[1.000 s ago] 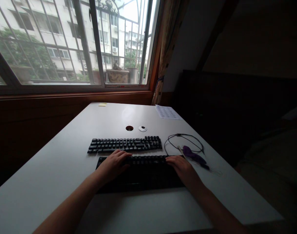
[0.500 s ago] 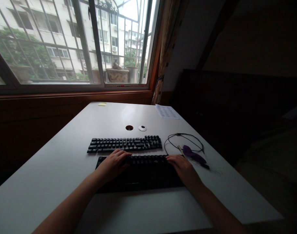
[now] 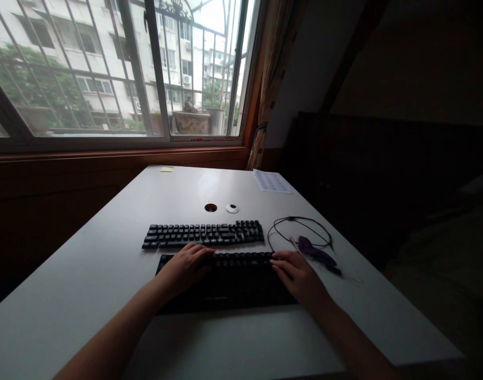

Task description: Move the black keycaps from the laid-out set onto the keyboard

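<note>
A black keyboard [image 3: 241, 287] lies on the white desk in front of me. A row of raised keys shows along its far edge, while its nearer part is too dark to make out. My left hand [image 3: 189, 264] rests over its far left part, fingers stretched forward over the keys. At its far right corner, my right hand [image 3: 294, 269] has thumb and fingertips drawn together in a pinch; anything between them is too small to name. Behind the keyboard lie several rows of black keycaps [image 3: 201, 235], set out in keyboard order.
A looped black cable [image 3: 300, 217], a purple item [image 3: 318, 253] and a thin dark tool [image 3: 333, 269] lie to the right. Farther back are a cable hole [image 3: 210, 208], its white cover [image 3: 232, 208], printed paper [image 3: 273, 182] and a yellow note [image 3: 166, 169]. A window stands beyond.
The fingers of my right hand have shifted slightly, with the thumb and index finger now more distinct at the keyboard's far right corner. My left hand stays in place.
</note>
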Demonstrator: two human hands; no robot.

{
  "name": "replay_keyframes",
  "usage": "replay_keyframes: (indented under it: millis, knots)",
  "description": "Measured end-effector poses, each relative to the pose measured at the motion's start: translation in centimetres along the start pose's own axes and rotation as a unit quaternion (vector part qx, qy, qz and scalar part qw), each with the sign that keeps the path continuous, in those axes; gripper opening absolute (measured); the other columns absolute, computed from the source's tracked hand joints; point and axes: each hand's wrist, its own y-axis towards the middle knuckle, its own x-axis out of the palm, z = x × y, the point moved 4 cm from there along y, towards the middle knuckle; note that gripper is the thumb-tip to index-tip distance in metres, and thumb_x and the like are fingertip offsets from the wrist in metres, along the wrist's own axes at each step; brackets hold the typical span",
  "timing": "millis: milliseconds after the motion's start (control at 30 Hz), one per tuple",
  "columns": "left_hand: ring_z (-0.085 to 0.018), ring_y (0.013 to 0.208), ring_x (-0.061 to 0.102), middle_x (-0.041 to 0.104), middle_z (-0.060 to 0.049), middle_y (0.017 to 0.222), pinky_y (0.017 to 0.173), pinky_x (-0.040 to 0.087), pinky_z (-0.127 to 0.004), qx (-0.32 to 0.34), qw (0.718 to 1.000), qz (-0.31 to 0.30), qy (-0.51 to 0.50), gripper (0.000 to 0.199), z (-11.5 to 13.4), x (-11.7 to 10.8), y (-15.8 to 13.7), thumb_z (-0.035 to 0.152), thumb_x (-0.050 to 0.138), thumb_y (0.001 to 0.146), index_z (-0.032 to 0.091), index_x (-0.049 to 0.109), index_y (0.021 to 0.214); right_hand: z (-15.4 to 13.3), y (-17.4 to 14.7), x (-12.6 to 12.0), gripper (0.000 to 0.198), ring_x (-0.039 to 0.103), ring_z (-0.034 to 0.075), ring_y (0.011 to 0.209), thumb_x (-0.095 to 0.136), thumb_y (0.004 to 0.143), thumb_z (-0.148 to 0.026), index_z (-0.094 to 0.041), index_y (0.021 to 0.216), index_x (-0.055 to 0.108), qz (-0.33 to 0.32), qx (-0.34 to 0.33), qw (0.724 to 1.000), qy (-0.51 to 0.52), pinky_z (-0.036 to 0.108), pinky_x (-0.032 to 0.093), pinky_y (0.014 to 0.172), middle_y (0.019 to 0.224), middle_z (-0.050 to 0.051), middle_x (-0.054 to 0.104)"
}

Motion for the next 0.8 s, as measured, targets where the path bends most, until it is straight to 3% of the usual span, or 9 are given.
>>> replay_keyframes:
  millis: [267,467,800]
  knots:
    - [-0.026,0.112,0.058,0.067,-0.007,0.121,0.099,0.052,-0.043,0.005,1.0,0.005,-0.005,0.042,0.0,0.0,0.0,0.02,0.07,0.089,0.024,0.058,0.129,-0.6,-1.3,-1.2,0.034,0.06,0.025,0.117,0.052,0.099,-0.019,-0.025,0.132,0.057,-0.024,0.016,1.0,-0.005,0.047,0.052,0.102,0.126,0.009,0.064]
    - [-0.026,0.113,0.058,0.066,-0.007,0.122,0.099,0.052,-0.043,0.011,1.0,0.003,-0.006,0.041,-0.1,0.0,0.0,0.021,0.068,0.09,0.024,0.057,0.13,-0.8,-2.6,-0.3,0.047,0.054,0.025,0.128,0.053,0.099,-0.025,-0.027,0.145,0.045,-0.08,0.023,0.997,-0.009,0.047,0.051,0.107,0.137,0.008,0.061]
    - [-0.027,0.113,0.058,0.067,-0.007,0.122,0.099,0.052,-0.044,0.005,1.0,0.0,-0.005,0.043,0.0,0.1,0.0,0.019,0.069,0.089,0.024,0.057,0.13,-1.4,-2.2,-0.5,0.037,0.062,0.028,0.117,0.052,0.097,-0.024,-0.027,0.134,0.056,-0.048,0.029,0.998,-0.038,0.051,0.052,0.101,0.124,0.01,0.067]
